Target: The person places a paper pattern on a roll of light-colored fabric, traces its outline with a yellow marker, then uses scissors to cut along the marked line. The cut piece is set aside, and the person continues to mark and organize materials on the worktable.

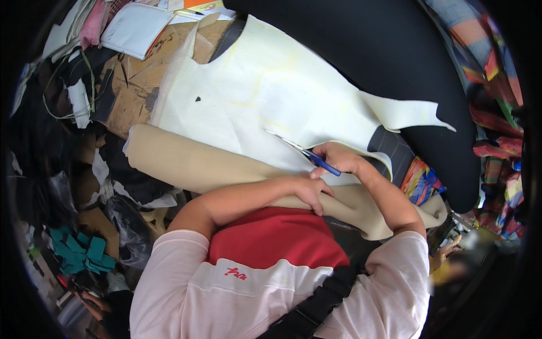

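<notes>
A pair of scissors with a blue handle and thin silver blades is gripped in my right hand. The blades point up and left over a large white sheet of material, which has faint yellow lines and a cut, curved outline. My left hand rests on the tan rolled material in front of my body, its visible fingers apart. The tan roll lies along the near edge of the white sheet. A loose white strip curls off the sheet's right side.
A big black roll runs along the far right side. At the far left lie an open notebook and a brown worktop. Colourful cloth hangs at the right edge. Teal pieces lie lower left. Another person's hand shows lower right.
</notes>
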`<state>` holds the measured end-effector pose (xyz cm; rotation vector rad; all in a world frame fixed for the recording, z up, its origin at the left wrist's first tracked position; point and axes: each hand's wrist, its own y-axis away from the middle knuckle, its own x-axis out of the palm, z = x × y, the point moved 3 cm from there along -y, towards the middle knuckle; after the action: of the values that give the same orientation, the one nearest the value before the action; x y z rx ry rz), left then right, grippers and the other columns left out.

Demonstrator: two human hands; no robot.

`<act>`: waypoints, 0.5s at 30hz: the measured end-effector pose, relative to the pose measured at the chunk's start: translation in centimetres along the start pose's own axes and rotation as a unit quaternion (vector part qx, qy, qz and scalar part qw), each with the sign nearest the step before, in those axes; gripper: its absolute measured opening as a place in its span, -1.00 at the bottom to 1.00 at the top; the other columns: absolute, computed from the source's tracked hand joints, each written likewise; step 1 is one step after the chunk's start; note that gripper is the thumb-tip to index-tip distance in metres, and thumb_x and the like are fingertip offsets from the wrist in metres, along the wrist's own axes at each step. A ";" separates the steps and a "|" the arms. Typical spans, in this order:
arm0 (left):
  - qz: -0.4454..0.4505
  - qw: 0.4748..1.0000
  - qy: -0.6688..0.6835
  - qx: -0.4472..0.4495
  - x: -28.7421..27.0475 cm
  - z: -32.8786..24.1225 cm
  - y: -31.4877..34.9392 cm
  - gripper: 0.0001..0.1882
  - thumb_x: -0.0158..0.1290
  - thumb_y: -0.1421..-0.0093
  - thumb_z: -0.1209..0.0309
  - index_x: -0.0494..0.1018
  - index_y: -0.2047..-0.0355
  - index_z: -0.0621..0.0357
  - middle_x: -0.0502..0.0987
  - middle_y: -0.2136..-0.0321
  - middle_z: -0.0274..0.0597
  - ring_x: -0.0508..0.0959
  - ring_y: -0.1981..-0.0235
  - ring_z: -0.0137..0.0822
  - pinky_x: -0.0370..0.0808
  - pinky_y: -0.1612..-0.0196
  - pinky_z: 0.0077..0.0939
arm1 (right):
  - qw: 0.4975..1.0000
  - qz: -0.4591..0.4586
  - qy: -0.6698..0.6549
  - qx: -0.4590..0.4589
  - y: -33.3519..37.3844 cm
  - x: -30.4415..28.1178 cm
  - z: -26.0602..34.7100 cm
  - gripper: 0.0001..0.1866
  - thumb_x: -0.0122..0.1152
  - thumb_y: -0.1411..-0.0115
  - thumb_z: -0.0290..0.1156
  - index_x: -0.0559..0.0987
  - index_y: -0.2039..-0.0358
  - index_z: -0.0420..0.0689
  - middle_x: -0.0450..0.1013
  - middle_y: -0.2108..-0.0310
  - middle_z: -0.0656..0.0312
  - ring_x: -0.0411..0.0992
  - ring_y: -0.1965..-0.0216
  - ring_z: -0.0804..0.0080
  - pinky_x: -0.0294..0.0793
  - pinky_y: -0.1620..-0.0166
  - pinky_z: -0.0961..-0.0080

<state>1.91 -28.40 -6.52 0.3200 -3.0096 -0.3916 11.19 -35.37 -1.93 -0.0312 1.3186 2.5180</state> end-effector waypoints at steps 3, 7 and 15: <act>-0.001 1.000 0.027 0.013 -0.3 0.0 0.0 -0.16 0.29 0.24 0.15 0.31 -0.10 0.18 0.37 -0.02 0.08 0.38 -0.03 -0.10 0.29 -0.09 -0.42 | 0.997 0.031 0.071 -0.014 -0.7 -0.1 1.0 -0.19 0.39 0.27 0.18 0.46 0.24 -0.32 0.45 0.37 0.05 0.39 0.31 0.23 0.35 0.16 0.41; -0.010 1.000 -0.003 0.002 -0.6 -0.3 0.3 -0.13 0.29 0.23 0.12 0.28 -0.14 0.11 0.39 -0.01 0.04 0.37 -0.05 -0.13 0.28 -0.10 -0.45 | 0.998 0.043 0.039 0.030 -0.2 -0.3 1.7 -0.26 0.42 0.28 0.15 0.48 0.33 -0.30 0.41 0.46 0.16 0.35 0.39 0.34 0.34 0.25 0.44; -0.005 0.999 0.021 0.029 -0.7 0.0 0.1 -0.12 0.30 0.26 0.09 0.30 -0.12 0.06 0.46 0.07 0.02 0.43 0.01 -0.16 0.31 -0.07 -0.45 | 0.998 0.031 -0.058 -0.003 -1.4 0.5 2.4 -0.47 0.50 0.26 -0.02 0.42 0.53 -0.15 0.29 0.61 0.37 0.21 0.53 0.55 0.24 0.43 0.57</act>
<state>2.53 -28.17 -6.50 0.3437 -2.9841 -0.2943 11.35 -32.50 -1.76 0.1538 1.2848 2.5333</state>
